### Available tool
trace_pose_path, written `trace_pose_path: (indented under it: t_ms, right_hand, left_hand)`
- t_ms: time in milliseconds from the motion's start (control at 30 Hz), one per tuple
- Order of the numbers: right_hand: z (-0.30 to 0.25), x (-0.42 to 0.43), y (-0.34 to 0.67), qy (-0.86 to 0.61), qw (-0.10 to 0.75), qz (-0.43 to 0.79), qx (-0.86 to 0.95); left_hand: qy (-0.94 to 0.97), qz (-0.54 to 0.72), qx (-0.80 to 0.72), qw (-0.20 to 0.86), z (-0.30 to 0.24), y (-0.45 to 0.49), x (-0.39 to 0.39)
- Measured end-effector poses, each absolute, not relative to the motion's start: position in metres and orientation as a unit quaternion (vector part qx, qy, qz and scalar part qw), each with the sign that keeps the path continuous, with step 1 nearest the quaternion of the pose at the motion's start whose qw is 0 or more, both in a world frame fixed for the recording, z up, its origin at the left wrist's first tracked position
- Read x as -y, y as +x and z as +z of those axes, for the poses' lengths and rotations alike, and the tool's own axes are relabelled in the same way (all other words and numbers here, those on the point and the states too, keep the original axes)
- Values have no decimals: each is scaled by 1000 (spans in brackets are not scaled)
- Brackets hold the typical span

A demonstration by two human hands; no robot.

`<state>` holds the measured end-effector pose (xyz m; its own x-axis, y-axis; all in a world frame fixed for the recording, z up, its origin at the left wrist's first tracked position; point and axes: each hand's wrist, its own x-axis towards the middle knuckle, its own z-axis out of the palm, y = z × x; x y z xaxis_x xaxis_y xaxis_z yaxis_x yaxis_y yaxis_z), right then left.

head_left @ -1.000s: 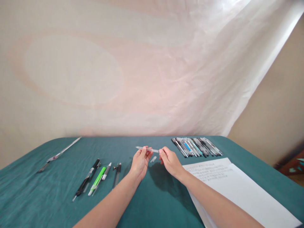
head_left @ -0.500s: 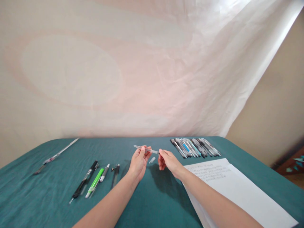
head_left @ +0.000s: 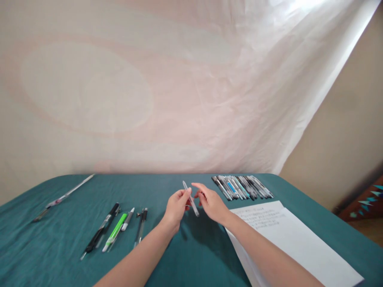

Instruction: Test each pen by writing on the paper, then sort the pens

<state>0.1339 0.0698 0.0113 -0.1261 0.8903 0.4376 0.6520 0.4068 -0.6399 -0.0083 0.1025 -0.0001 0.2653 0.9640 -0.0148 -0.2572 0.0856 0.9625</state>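
Observation:
My left hand (head_left: 177, 208) pinches a slim clear pen (head_left: 193, 203) between thumb and fingers, above the middle of the table. The pen slants, with its pointed end up and away and its darker end down toward me. Just right of the pen is my right hand (head_left: 210, 202), its index finger stretched out near the upper part of the barrel and its other fingers loosely bent. Nothing shows in its grasp. I cannot tell whether its fingertips touch the pen.
A row of several pens (head_left: 241, 187) lies at the back right. Handwritten white sheets (head_left: 287, 239) lie at the right. Left of my arm are a black pen (head_left: 101, 229), a green pen (head_left: 115, 232), a grey-white piece (head_left: 128, 219) and dark parts (head_left: 141, 226). A long thin packet (head_left: 67, 194) lies far left.
The pen has swung from nearly level to a steep slant. My right hand has released its end, index finger now extended. The small clear piece on the cloth between my hands no longer shows.

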Motion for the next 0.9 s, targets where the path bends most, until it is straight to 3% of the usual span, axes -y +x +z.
trace_pose_path:
  t_ms: [167, 300, 400, 567, 633, 767, 900]
  right_hand:
    - [26, -65, 137, -486, 278, 60, 826]
    - [27, -60, 145, -506, 259, 32, 822]
    - [17, -50, 167, -549, 281, 26, 787]
    - [5, -11, 221, -590, 350, 57, 725]
    - [6, 8, 244, -620, 420, 44, 661]
    - [5, 38, 287, -682, 481, 111, 539]
    - [-6, 57, 322, -714, 478, 159, 485]
  left_hand:
    - [637, 443, -376, 506, -8, -5, -98]
    - [689, 409, -301, 517, -5, -3, -90]
    - [763, 344, -226, 498, 7, -3, -72]
    - [917, 198, -144, 315, 26, -1, -34]
    - [949, 151, -79, 266, 28, 1, -23]
    - [967, 88, -12, 238, 24, 3, -16]
    - [968, 64, -10, 242, 18, 3, -19]
